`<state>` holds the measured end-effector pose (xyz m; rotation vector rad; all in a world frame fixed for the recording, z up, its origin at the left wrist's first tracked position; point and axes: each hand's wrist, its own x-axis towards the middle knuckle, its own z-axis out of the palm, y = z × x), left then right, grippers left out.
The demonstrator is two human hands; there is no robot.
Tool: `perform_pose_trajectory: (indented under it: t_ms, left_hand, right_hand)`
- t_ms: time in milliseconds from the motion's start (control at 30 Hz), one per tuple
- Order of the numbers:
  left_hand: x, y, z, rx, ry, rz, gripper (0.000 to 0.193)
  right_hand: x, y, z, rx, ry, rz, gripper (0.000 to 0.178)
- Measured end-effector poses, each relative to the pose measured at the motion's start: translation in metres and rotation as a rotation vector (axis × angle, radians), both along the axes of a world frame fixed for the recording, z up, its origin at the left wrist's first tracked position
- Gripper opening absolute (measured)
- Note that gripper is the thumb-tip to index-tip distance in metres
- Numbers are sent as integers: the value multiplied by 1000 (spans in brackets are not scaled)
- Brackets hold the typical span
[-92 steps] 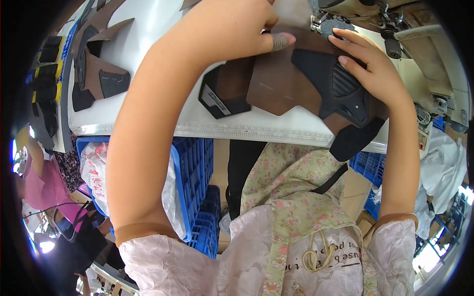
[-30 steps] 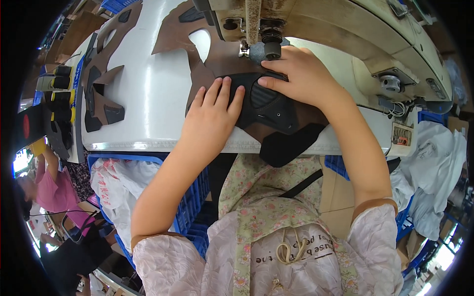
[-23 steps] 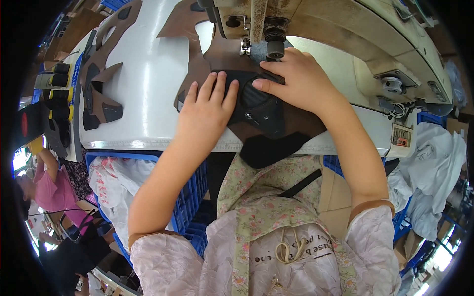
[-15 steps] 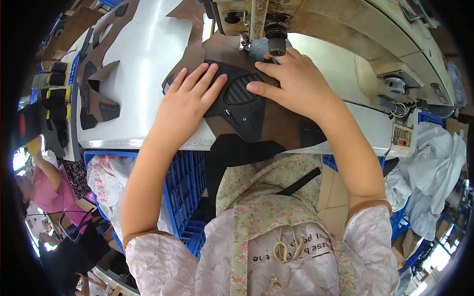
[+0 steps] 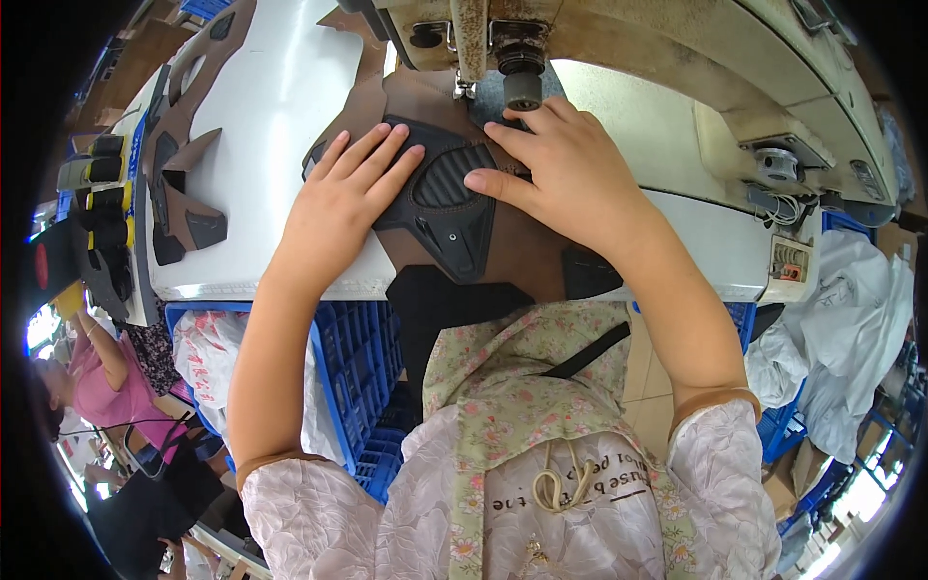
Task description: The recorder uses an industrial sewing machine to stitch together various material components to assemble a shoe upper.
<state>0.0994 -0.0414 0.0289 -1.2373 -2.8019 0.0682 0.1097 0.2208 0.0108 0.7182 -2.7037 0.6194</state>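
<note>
A brown and black upper piece [image 5: 527, 232] of sheet material lies on the white sewing machine table. Stitched onto it is a black panel with a ribbed oval [image 5: 452, 177]. My left hand [image 5: 338, 208] rests flat on the piece, fingers stretched toward the black panel's left edge. My right hand [image 5: 570, 169] presses on the other side, its fingers spread and its thumb on the oval's right edge. Some right fingertips pass behind the dark round knob [image 5: 523, 90] of the sewing machine head. The presser foot [image 5: 464, 89] stands over the piece's far part, just beyond my hands.
More brown and black cut pieces [image 5: 184, 184] lie at the table's left. Beyond them sits a rack of thread spools [image 5: 106, 200]. The sewing machine arm [image 5: 677, 77] spans the right side. Blue crates [image 5: 358, 377] stand below the table edge. A person in pink [image 5: 111, 372] is at far left.
The piece and both my hands on it appear slightly farther left. The machine head also sits a little farther left in the picture. My hands keep much the same pose.
</note>
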Motion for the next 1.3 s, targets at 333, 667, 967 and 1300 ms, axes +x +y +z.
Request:
perform_pose_trajectory:
  t_ms: [333, 667, 967, 1300]
  left_hand:
    - [0, -1, -1, 29, -20, -17, 52]
    - [-1, -2, -4, 76, -20, -22, 54]
    - [-8, -5, -5, 102, -15, -22, 54]
    - [-23, -5, -9, 132, -3, -19, 58]
  right_hand:
    - [3, 1, 6, 18, -66, -5, 59]
    - [2, 1, 6, 43, -44, -3, 60]
    - [-1, 0, 8, 40, -91, -13, 64]
    - [-3, 5, 3, -10, -69, -28, 62]
